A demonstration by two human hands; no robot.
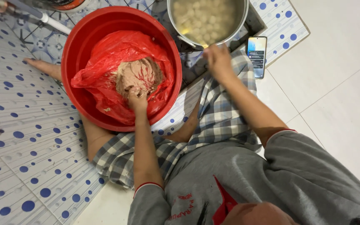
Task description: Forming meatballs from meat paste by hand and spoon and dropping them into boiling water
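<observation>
Nearby, left hand (137,98) pinches paste (139,75); right hand's (217,60) grip unclear beside pot (242,25).

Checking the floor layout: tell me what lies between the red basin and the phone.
In the head view, the metal pot and the right hand lie between red basin and phone.

1. I wear a grey short-sleeved shirt (251,179) with thin red piping at both sleeve hems.
2. Its front carries a red pointed shape and small red lettering.
3. Below it I wear a checked cloth (217,121) in grey, white and dark blue.
4. My forearms and feet are bare.
</observation>
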